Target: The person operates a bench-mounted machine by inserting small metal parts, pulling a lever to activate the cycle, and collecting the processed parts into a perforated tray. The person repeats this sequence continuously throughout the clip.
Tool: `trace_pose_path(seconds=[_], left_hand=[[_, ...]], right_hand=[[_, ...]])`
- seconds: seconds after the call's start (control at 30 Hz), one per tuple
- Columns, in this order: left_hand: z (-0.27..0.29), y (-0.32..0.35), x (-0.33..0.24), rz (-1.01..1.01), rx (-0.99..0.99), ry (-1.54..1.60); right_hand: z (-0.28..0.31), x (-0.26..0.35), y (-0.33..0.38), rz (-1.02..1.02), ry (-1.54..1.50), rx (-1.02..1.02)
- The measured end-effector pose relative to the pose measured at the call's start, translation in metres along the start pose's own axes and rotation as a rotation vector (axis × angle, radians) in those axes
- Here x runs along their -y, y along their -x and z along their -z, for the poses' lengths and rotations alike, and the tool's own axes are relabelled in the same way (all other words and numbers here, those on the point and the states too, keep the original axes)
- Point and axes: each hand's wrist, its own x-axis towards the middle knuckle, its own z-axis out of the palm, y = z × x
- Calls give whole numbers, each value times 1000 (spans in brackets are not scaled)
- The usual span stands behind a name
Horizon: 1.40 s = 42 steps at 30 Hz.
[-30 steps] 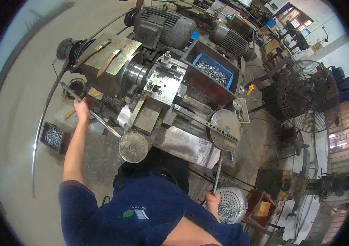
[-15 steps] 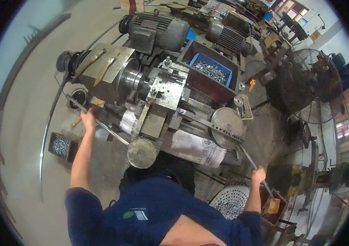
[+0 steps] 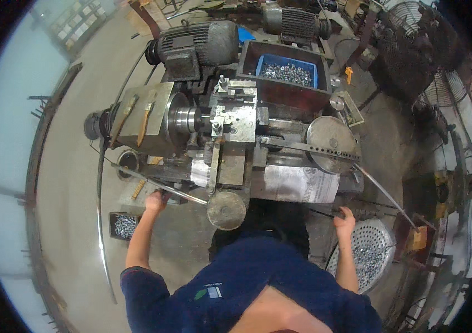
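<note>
I stand at a grey metal lathe-like machine (image 3: 236,161) with a chuck (image 3: 183,119) and a tool carriage (image 3: 236,119). My left hand (image 3: 155,201) grips a long thin metal lever (image 3: 136,173) that slants along the machine's front left. A round handwheel (image 3: 226,210) sits just right of that hand. My right hand (image 3: 346,216) is curled around a short dark rod (image 3: 322,211) at the machine's lower right, beside a perforated metal bowl (image 3: 380,244) of small parts. A second long lever (image 3: 385,194) with a yellowish end block (image 3: 418,238) slants down from a round disc (image 3: 330,136).
A large electric motor (image 3: 197,44) stands behind the machine. A blue crate of bolts (image 3: 288,72) sits in a dark red bin at the back right. A small box of parts (image 3: 124,225) lies on the concrete floor at left. A caged fan (image 3: 447,89) stands far right.
My head has shifted, so the machine now sits centred. My right hand has come off the long right lever and closed on the short dark rod. My left hand stays on the left lever.
</note>
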Motion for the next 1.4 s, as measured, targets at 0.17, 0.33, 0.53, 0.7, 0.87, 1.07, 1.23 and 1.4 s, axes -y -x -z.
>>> trace_pose_path(seconds=[0.17, 0.33, 0.53, 0.7, 0.87, 1.07, 1.23, 1.4], left_hand=[[-35, -4, -17, 38, -134, -258], [-100, -11, -44, 165, -436, 322], [-34, -9, 4, -79, 59, -80], [-75, 3, 3, 88, -58, 322], [-1, 37, 29, -34, 263, 518], [139, 112, 80, 101, -288, 459], [169, 163, 120, 249, -656, 305], [118, 157, 134, 561, -544, 44]], right_hand=[[-12, 17, 11, -27, -176, 115], [-8, 29, 10, 87, -136, 128], [32, 74, -31, 216, -121, 84], [43, 154, -73, 372, -234, 119], [28, 288, -106, 768, -333, 236], [-46, 422, -121, 1163, -219, 261], [-97, 463, -123, 1065, 80, 446], [-116, 467, -125, 1050, 97, 407]])
